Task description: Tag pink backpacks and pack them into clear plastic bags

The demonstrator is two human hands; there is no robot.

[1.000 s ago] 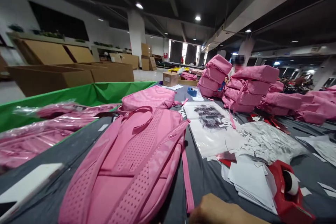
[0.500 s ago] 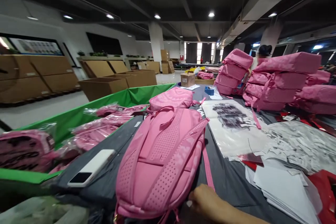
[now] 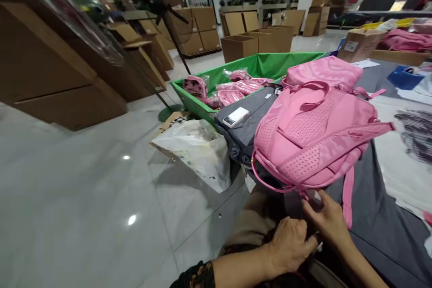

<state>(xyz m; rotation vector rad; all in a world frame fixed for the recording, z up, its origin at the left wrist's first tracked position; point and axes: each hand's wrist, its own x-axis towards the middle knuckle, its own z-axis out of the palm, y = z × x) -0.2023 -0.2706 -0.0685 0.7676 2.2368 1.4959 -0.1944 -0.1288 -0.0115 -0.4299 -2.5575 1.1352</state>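
Observation:
A pink backpack (image 3: 303, 135) lies on the dark-covered table with its straps and back panel facing up. Below its near edge, my right hand (image 3: 329, 220) has bent fingers close to a short pink strap end (image 3: 303, 195); what lies between thumb and forefinger is not clear. My left hand (image 3: 292, 240) is curled closed just left of the right one, over my lap, its fingertips hidden. A loose pink strap (image 3: 348, 198) hangs beside my right wrist. Behind the backpack sits another pink bag (image 3: 326, 72).
A green-sided bin (image 3: 286, 60) holds several plastic-wrapped pink bags. On the table lies a white phone (image 3: 236, 117). A white plastic sack (image 3: 202, 148) stands on the floor, near a fan stand (image 3: 172, 110). Cardboard boxes (image 3: 241, 47) stand behind.
The view has swung left and down, bringing the floor and sack in. My left hand has come into view. My right hand is now at the backpack's near edge.

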